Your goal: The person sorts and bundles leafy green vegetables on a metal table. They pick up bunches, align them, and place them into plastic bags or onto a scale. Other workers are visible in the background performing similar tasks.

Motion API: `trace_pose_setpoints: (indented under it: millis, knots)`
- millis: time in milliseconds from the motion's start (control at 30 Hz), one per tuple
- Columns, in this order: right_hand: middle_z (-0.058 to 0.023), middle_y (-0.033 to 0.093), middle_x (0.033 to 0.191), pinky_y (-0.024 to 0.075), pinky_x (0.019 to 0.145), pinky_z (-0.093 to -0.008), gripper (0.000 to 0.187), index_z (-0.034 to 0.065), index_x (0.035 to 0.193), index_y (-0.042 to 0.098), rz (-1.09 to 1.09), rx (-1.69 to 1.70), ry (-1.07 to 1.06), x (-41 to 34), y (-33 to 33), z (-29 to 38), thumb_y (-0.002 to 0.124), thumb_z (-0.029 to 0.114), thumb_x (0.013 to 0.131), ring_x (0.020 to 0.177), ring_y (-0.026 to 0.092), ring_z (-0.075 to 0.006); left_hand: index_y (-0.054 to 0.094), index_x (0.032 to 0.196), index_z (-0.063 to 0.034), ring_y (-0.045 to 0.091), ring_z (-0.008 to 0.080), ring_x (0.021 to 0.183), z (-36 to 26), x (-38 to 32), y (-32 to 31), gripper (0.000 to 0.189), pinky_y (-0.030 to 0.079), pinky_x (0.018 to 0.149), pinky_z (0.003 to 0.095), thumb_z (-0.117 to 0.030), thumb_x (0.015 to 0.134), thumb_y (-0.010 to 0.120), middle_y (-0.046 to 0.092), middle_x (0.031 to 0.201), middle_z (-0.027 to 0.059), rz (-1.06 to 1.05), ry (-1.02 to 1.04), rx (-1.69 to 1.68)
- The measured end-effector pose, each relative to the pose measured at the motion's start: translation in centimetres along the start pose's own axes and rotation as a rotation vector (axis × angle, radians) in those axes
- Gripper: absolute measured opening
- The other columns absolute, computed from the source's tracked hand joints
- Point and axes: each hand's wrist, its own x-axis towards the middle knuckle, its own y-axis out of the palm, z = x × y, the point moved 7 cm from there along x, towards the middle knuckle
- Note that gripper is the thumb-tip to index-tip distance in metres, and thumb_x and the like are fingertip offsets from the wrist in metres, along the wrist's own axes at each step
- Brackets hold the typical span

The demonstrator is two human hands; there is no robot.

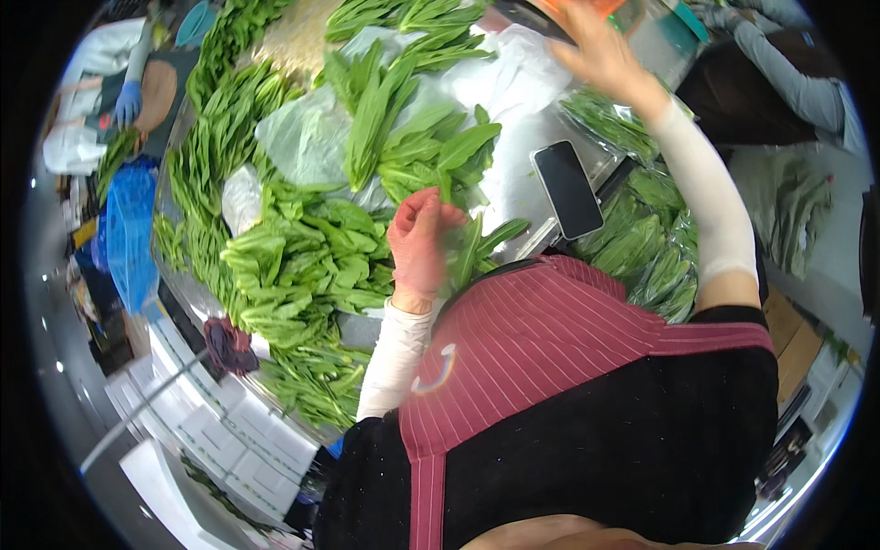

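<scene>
My left hand (421, 240), in a reddish glove, is at the middle of the view with its fingers curled, above leafy greens beside my striped apron. Motion blur hides whether it grips anything. My right hand (605, 58), bare with a white sleeve on the forearm, reaches to the upper right with fingers spread, by an orange object (608, 8). Loose long-leaved greens (375, 130) lie on clear plastic between the hands. White plastic bags (515, 69) are heaped left of my right hand. A smartphone (568, 189) lies on the metal surface in front of me.
Heaped greens (309, 261) cover the left side. Bagged greens (636, 234) lie under my right forearm. A blue crate (130, 234) stands at the left, near another person's blue-gloved hand (128, 103). Another person's grey sleeve (784, 75) is at the upper right. White foam boxes (240, 440) stand lower left.
</scene>
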Motion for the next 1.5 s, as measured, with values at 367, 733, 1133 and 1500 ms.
trace_pose_setpoints:
  millis: [367,733,1133,1500]
  knots:
    - [-0.025,0.05,0.111,0.0454,0.081,-0.0529,0.099,0.0011,0.138,0.033,0.471,-0.18,0.342,-17.1,6.7,8.2,0.081,0.044,0.062,0.099,0.049,-0.041,0.057,0.102,-0.0011,0.062,0.0182,0.074,0.5,-6.5,-5.0,0.023,0.054,0.072,0.0345,-0.022,0.092,0.06,0.061,0.083,0.0067,-0.209,0.172,-0.141]
    - [-0.0289,0.055,0.114,0.0449,0.091,-0.039,0.107,-0.009,0.139,0.026,0.612,0.199,0.554,-17.4,6.6,8.1,0.077,0.034,0.055,0.105,0.057,-0.0352,0.057,0.107,-0.0022,0.062,0.0177,0.074,3.9,-12.5,-11.6,0.021,0.055,0.072,0.0341,-0.018,0.092,0.059,0.062,0.085,0.007,-0.433,0.257,-0.255]
    - [-0.0099,0.06,0.11,0.043,0.09,-0.0286,0.09,-0.0076,0.124,0.045,2.088,0.797,0.195,-22.9,7.2,25.0,0.091,0.019,0.051,0.101,0.053,-0.0151,0.053,0.113,0.0023,0.063,0.0186,0.078,6.7,-15.3,-13.6,0.03,0.053,0.075,0.0311,-0.017,0.091,0.06,0.063,0.088,0.0091,-0.441,0.288,-0.474]
    - [-0.0133,0.067,0.096,0.0484,0.083,-0.0341,0.07,0.0056,0.108,0.056,1.812,0.251,-0.359,-20.6,7.5,29.5,0.09,0.027,0.05,0.093,0.063,-0.0279,0.06,0.105,-0.0071,0.055,0.0252,0.089,4.7,-21.3,-19.7,0.031,0.046,0.08,0.036,-0.013,0.076,0.07,0.061,0.096,0.0085,-1.052,0.592,0.815]
